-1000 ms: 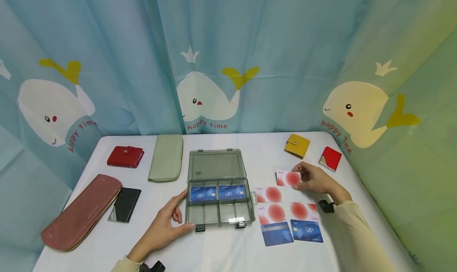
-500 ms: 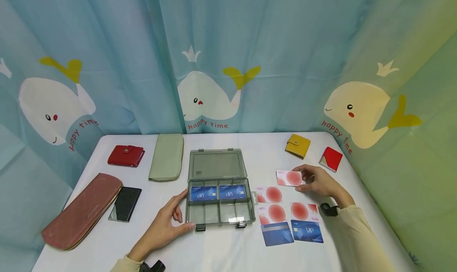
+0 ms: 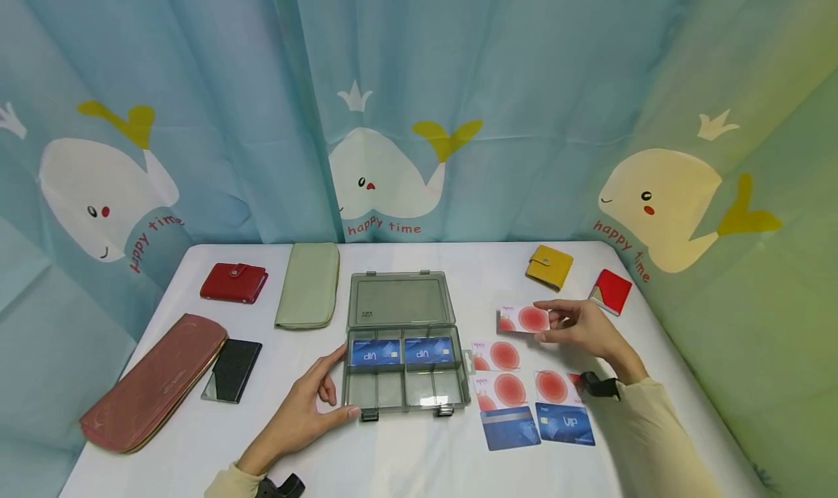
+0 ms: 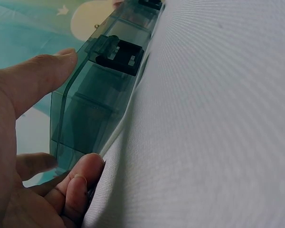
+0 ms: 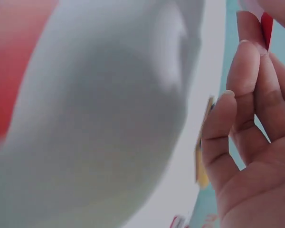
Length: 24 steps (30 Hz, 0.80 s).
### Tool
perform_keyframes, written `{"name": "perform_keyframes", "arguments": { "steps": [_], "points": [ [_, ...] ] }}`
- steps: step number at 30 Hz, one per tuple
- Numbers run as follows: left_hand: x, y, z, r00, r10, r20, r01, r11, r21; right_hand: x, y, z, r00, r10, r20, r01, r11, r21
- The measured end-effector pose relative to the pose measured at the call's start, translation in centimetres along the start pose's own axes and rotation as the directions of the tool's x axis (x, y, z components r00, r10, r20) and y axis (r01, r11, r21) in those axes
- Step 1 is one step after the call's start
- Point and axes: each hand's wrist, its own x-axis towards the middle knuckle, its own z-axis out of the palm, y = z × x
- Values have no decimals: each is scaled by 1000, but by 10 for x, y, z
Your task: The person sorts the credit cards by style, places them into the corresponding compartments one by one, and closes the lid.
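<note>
Right hand (image 3: 585, 326) pinches the red-dot card (image 3: 523, 319), which we see lifted off the table since a second ago; left hand (image 3: 308, 409), fingers relaxed, steadies the open organizer box (image 3: 404, 371).

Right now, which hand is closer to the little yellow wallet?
Right. The right hand holds a pink card just in front of the yellow wallet; the left hand rests far away beside the grey box.

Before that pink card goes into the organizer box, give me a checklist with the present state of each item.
1. Right hand pinches the pink card: ok.
2. Card lifted off the table: ok.
3. Organizer box lid open: ok.
4. Left hand steadies the box's left front corner: ok.
5. Front compartments free: ok; the back two hold blue VIP cards.
6. Card fits a front compartment: cannot tell.
</note>
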Motion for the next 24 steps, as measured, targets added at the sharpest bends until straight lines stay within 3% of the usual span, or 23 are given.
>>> {"name": "perform_keyframes", "arguments": {
  "steps": [15, 24],
  "points": [
    [2, 0, 0, 1000, -3, 8, 3, 1000, 3, 16, -60, 43, 991, -128, -44, 132, 987, 88],
    [1, 1, 0, 1000, -17, 8, 17, 1000, -7, 24, -86, 75, 981, -193, -17, 193, 971, 142]
  ]
}}
